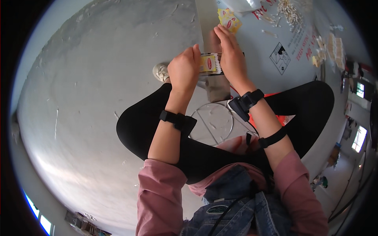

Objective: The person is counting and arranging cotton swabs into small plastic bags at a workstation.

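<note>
Between my two hands is a bundle of cotton swabs [217, 63] with a yellow label card [208, 63] in front; dark tips or edges show along its top. My left hand [183, 67] is closed around the bundle's left end, its thumb pointing up. My right hand [234, 57] is held flat, fingers stretched out together, with its palm against or very near the swabs' right ends. Part of the bundle is hidden behind both hands. Beyond my right fingertips lie yellow printed cards [229, 20].
A grey work surface [256, 59] with printed marks spreads to the right. Loose cotton swabs [290, 15] are heaped at its far side, and a stack of swabs [336, 51] lies farther right. Below my hands are a brownish block-like support [218, 88] and a round wire frame [231, 120].
</note>
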`<state>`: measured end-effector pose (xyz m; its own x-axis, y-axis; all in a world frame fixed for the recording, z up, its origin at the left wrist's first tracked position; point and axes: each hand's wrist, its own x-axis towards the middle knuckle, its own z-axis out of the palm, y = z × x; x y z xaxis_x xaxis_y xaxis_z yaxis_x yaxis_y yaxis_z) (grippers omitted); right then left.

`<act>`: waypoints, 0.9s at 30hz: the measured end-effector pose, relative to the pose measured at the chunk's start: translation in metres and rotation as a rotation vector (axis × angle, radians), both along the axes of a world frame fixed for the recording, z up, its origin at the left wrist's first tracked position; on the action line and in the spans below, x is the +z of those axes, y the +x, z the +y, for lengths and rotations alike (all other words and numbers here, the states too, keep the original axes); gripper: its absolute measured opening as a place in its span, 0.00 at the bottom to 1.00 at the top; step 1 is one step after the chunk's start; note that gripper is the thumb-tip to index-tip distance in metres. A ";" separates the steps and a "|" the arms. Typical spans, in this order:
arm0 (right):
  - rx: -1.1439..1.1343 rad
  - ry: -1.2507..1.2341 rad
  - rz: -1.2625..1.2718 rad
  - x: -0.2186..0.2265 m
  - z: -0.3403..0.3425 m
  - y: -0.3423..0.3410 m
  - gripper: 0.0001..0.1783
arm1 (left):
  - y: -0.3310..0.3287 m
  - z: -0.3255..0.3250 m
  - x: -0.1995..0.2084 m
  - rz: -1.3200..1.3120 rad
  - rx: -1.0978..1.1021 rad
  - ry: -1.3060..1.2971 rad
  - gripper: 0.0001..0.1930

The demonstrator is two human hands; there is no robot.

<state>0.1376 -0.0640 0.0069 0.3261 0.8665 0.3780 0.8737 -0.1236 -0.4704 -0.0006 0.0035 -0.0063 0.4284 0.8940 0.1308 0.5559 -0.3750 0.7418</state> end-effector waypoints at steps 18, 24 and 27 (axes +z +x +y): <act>0.106 0.100 0.146 0.000 0.013 -0.023 0.32 | 0.002 -0.002 0.004 0.042 -0.008 0.021 0.21; 0.026 0.218 0.346 0.000 0.011 -0.020 0.21 | 0.000 0.000 0.008 0.073 -0.017 -0.009 0.21; -0.150 0.258 0.360 0.008 -0.007 0.021 0.21 | -0.006 0.004 0.022 0.227 0.022 -0.161 0.19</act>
